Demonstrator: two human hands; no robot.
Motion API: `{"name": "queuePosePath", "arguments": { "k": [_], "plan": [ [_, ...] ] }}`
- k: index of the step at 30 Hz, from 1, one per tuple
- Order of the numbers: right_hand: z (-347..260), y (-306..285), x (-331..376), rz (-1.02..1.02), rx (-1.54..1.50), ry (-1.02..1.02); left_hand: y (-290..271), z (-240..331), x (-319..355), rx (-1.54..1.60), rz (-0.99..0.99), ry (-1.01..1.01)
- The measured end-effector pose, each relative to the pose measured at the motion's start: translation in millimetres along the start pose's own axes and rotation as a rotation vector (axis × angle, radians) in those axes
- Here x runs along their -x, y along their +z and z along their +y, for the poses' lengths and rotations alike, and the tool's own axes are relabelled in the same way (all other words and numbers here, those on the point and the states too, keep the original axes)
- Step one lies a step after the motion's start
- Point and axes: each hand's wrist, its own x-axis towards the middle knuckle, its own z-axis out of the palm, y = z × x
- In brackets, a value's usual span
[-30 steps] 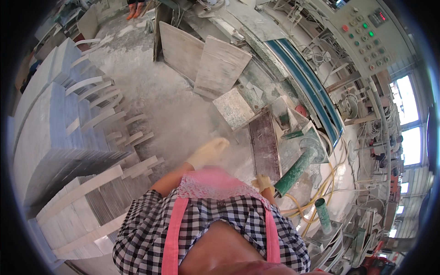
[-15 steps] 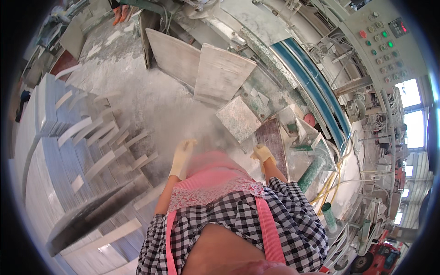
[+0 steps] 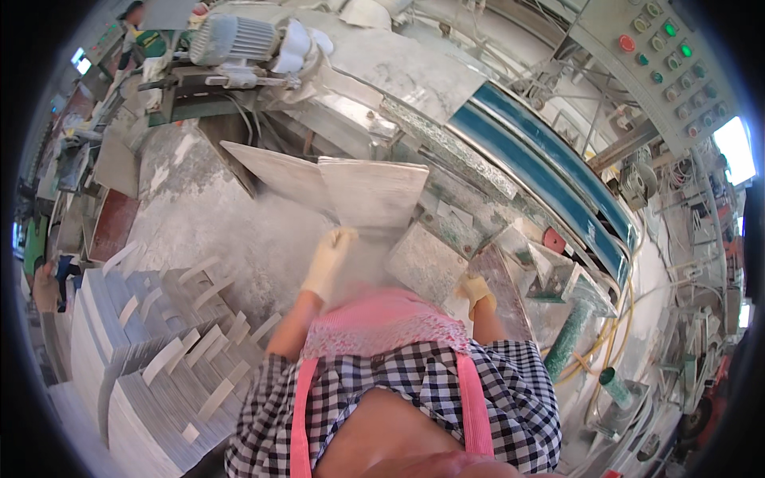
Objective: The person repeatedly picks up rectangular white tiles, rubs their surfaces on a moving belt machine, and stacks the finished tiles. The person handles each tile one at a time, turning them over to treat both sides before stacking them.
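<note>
Cream work gloves cover both of my hands. In front of the pink apron, to its left, my left hand is raised over the dusty floor with its fingers curled in and nothing seen in them. My right hand hangs at the apron's right side, loosely closed, with no object visible in it. It is nearest to a brown upright board and a square grey slab. Beyond my left hand, two pale flat boards lean at an angle to each other.
Stacked grey slabs with pale strips between them stand at the left. A machine with blue rails runs along the right, below a control panel. A motor sits at the far side; a green pipe stands near my right arm.
The view has tilted up and shifted, bringing the motor and a distant person into sight. My left hand has risen slightly toward the leaning boards; my right hand sits a little lower and farther right.
</note>
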Motion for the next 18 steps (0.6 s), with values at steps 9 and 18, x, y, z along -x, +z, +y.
{"name": "queuePosePath", "arguments": {
  "k": [9,18],
  "plan": [
    [-50,-108,58,0.453,-0.754,0.275,44,128,-198,-0.223,-0.197,0.298],
    [-241,-198,7,0.534,-0.520,0.111,40,185,-424,-0.828,-0.064,0.719]
  ]
}}
